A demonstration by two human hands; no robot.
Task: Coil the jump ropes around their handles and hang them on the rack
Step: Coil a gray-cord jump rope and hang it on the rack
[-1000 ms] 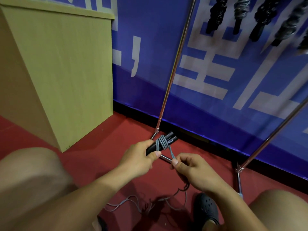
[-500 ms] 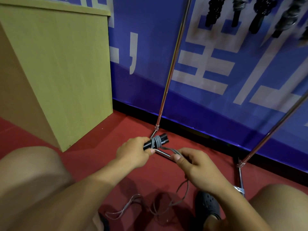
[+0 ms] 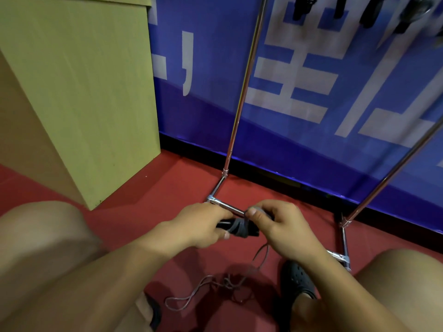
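Observation:
My left hand [image 3: 201,224] grips the black jump rope handles [image 3: 251,230], which lie roughly level between my two hands. Several turns of grey rope [image 3: 238,227] are wound around them. My right hand [image 3: 282,226] pinches the rope just above the handles, thumb on top. The loose rest of the rope [image 3: 211,283] trails down and lies tangled on the red floor between my knees. The metal rack [image 3: 242,97] stands in front of me, and several coiled ropes [image 3: 304,6] hang at its top.
A yellow-green cabinet [image 3: 79,92] stands at the left. A blue banner wall [image 3: 323,130] runs behind the rack. The rack's base bars [image 3: 344,245] lie on the red floor [image 3: 148,195]. My black shoe [image 3: 297,279] is at the lower right, near the loose rope.
The handles have turned from pointing up-right to lying level. My right hand has moved up and left over them with the rope, adding to the wrap. Less rope lies loose on the floor.

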